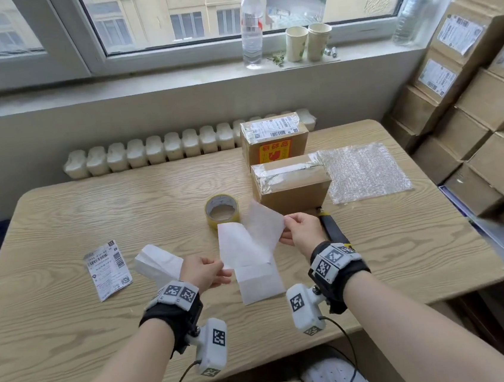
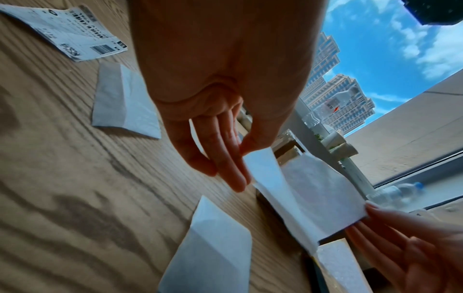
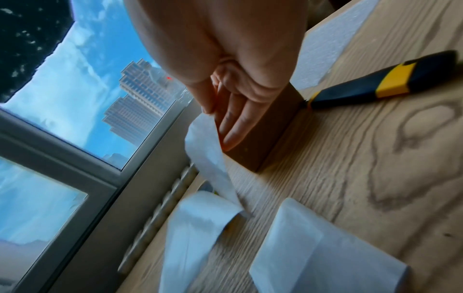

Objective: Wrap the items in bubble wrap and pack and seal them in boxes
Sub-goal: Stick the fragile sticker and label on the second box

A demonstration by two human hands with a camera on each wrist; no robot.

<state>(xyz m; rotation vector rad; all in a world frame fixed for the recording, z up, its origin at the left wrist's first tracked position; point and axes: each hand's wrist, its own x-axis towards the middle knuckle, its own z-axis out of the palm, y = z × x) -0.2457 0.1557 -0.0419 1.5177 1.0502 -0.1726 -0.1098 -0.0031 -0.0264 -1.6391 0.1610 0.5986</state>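
A white label sheet (image 1: pixel 239 248) hangs above the table between both hands. My left hand (image 1: pixel 225 270) pinches its lower left edge between thumb and fingers (image 2: pixel 235 174). My right hand (image 1: pixel 286 229) pinches the corner of a thin translucent layer (image 1: pixel 265 223) that stands peeled away from the sheet (image 2: pixel 300 190). Behind the sheet sits a taped cardboard box (image 1: pixel 290 183), and a second box (image 1: pixel 273 140) with a shipping label stands behind that. A square of bubble wrap (image 1: pixel 367 171) lies flat to the right of the boxes. The yellow tape roll (image 1: pixel 221 209) rests just left of the near box.
On the table lie another white sheet (image 1: pixel 258 280) under my hands, a folded white paper (image 1: pixel 158 263), a printed shipping label (image 1: pixel 108 272) and a black-and-yellow knife (image 1: pixel 332 226) by my right wrist. Stacked cartons (image 1: pixel 480 123) fill the right side. Bottles and cups stand on the windowsill (image 1: pixel 170 75).
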